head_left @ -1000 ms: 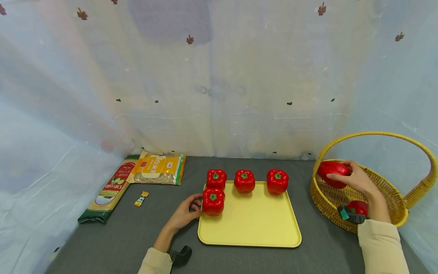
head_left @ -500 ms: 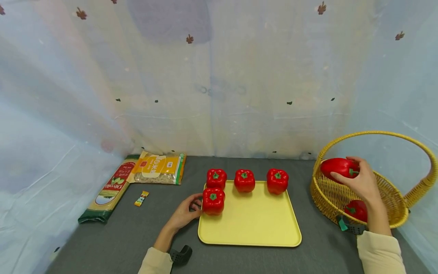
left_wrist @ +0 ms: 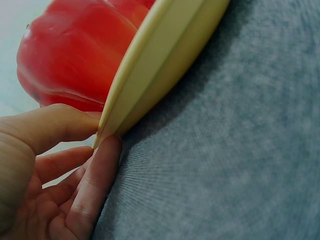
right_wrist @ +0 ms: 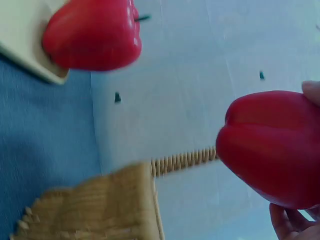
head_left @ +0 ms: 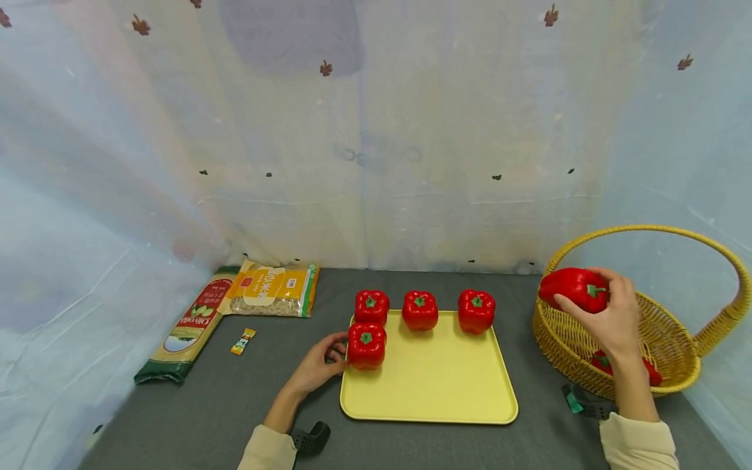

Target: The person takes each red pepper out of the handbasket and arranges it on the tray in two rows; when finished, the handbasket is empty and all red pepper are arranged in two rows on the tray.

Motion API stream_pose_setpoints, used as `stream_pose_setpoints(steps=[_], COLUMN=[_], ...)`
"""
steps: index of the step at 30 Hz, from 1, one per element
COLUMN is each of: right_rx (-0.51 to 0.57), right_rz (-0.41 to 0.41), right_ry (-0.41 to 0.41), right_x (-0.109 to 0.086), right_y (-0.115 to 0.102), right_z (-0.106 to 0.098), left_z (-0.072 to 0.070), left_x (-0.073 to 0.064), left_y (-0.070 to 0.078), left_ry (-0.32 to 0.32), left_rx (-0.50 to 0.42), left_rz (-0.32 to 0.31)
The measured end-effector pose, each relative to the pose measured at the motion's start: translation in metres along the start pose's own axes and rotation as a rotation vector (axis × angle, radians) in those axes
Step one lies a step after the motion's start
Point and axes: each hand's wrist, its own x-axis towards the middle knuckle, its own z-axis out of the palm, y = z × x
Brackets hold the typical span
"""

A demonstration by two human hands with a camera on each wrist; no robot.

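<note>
In the head view my right hand (head_left: 617, 313) grips a red bell pepper (head_left: 572, 289) lying sideways, its green stem toward the palm, above the left rim of a yellow wicker basket (head_left: 555, 356). The right wrist view shows this bell pepper (right_wrist: 275, 150) large, with fingertips at its edges. My left hand (head_left: 320, 365) pinches the left edge of a yellow tray (head_left: 440, 391). Up close in the left wrist view, thumb and fingers meet at the tray's rim (left_wrist: 145, 75), beside a bell pepper (left_wrist: 75, 55). Several red bell peppers stand stem up along the tray's back and left.
More red peppers (head_left: 652, 373) lie inside the basket, partly hidden by my right forearm; its tall handle (head_left: 640, 228) arches overhead. At the back left lie a grain bag (head_left: 270, 290), a green-and-red long packet (head_left: 188, 326) and a small wrapped sachet (head_left: 243, 341).
My right hand has lifted the bell pepper out of the basket's inside, up and to the left, turning its stem into view. The left hand and tray have stayed put.
</note>
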Motion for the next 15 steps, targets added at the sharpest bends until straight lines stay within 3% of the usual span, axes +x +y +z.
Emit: stream_pose_setpoints(steps=[7, 15], right_rx=[0.137, 0.220], right_rz=[-0.120, -0.235], right_ry=[0.061, -0.045], right_x=[-0.010, -0.032], right_y=[-0.021, -0.051], right_z=[0.022, 0.057], left_z=[0.000, 0.000], left_x=[0.000, 0.000], left_y=[0.002, 0.001], left_ry=[0.001, -0.001], left_rx=[-0.004, -0.007], left_rz=[0.011, -0.023])
